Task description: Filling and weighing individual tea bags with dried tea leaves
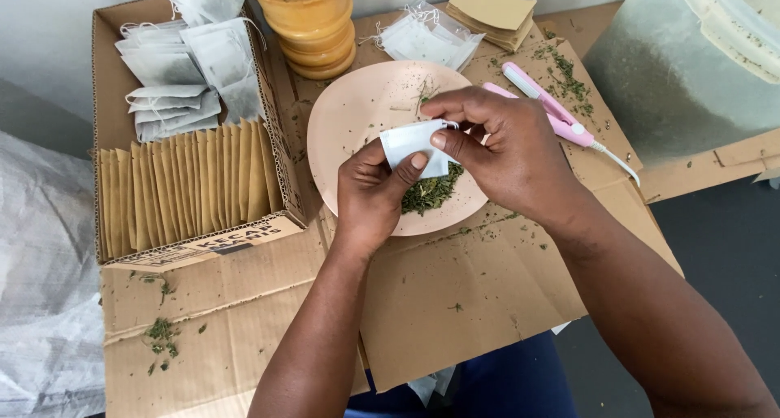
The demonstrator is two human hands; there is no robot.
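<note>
1. Both hands, left hand and right hand, pinched one small white tea bag tight between fingers
2. Under that grip sat a pink plate with green herbs

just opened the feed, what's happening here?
A person holds a small white paper tea bag with both hands: left hand from below, right hand pinching its top. It sits over a round pink plate bearing a pile of dried green herb. A cardboard box to the left holds filled bags and tan envelopes; a pink sealer tool lies to the right.
</note>
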